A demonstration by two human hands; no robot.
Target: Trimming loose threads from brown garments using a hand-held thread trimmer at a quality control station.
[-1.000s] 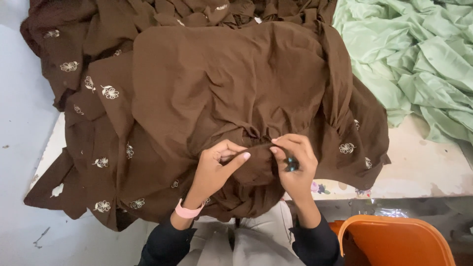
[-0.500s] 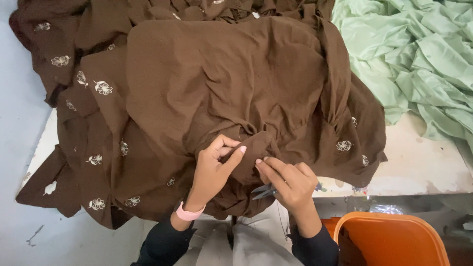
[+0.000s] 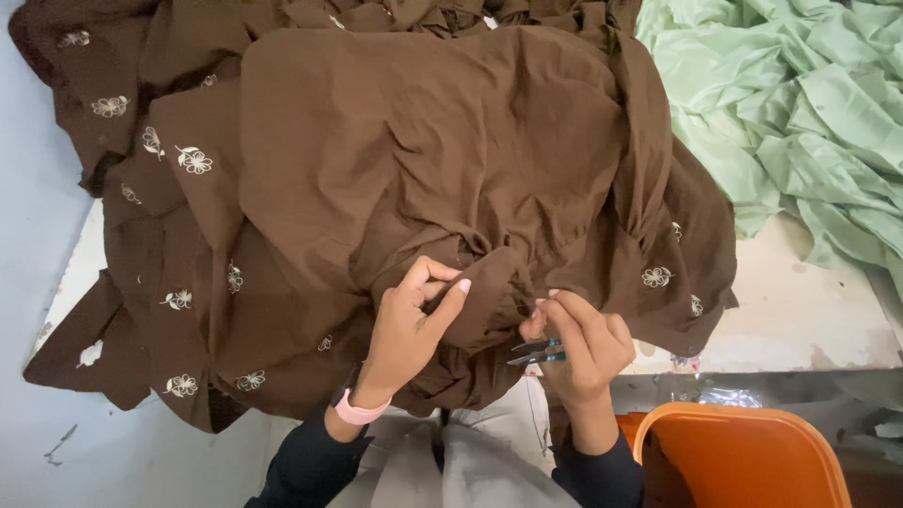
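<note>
Nearest, at the bottom edge: dark sleeves, pale trousers, and the rim of an orange plastic tub point(image 3: 743, 442) at near right. On the left wrist, a pink band point(image 3: 359, 412).

Just beyond, right hand point(image 3: 583, 343) curled around small thread snips point(image 3: 538, 354), fingers clenched on the handle end, which stays hidden in the palm. Snips lying roughly level, long axis left to right, blades pointing left toward the gathered cloth and parted a little at the tips, as far as the small view allows. Blade tips just beside a bunched fold of the brown garment point(image 3: 423, 188), whether touching or not too small to tell.

Left of that, left hand point(image 3: 414, 320) pinching the same fold, thumb and forefinger closed on a ridge of fabric, remaining fingers bent loosely over it. Both hands near together at the garment's near edge, right of centre.

Farther out, brown garment spread wide and rumpled over the worktable point(image 3: 800, 320), plain across the middle, with small white embroidered flowers point(image 3: 193, 160) scattered along the left panels and a few at the right hem. Left edge drooping off the table over a pale grey floor point(image 3: 38, 235).

At right, bare strip of table, whitish and scuffed, worn at the near edge. Below it, something shiny and crinkled, perhaps plastic sheeting.

Farthest, at far right, a heap of pale green fabric point(image 3: 800, 103), creased, lying against the brown cloth's right side and running out of view at the top and right.
</note>
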